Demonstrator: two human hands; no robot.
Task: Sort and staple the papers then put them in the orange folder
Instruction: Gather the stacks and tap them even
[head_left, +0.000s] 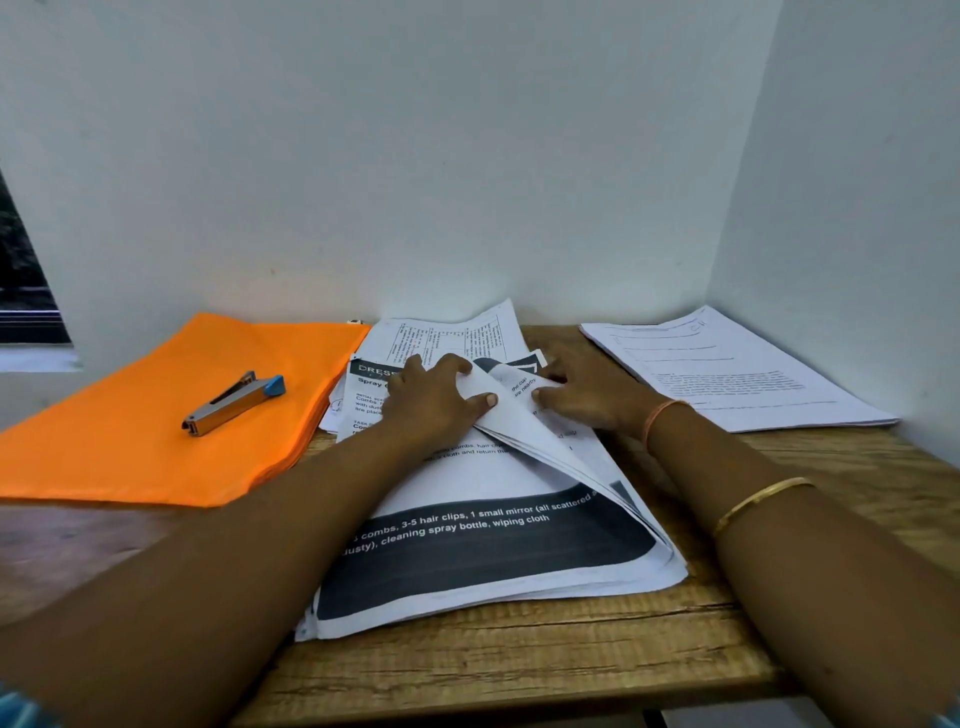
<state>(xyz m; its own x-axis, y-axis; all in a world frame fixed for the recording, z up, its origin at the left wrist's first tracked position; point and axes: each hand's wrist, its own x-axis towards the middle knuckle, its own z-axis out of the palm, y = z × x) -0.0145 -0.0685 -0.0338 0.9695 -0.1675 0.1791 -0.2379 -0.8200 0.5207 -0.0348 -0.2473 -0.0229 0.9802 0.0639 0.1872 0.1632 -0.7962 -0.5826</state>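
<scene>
My forearms fill the near edge, reaching over the wooden table (519, 660) to the paper stack (467, 561) at centre. My left hand (436, 400) grips the lifted sheets (519, 421), fingers curled over their folded-back edge and thumb pinching from below. My right hand (587, 395) lies loose and flat on the pages beneath, fingers fairly straight, thumb touching the raised fold. The orange folder (130, 415) lies flat just left of the stack, with the stapler (234, 402) on top; I can't see inside it. A second pile of papers (737, 369) sits apart at the right, by the wall.
</scene>
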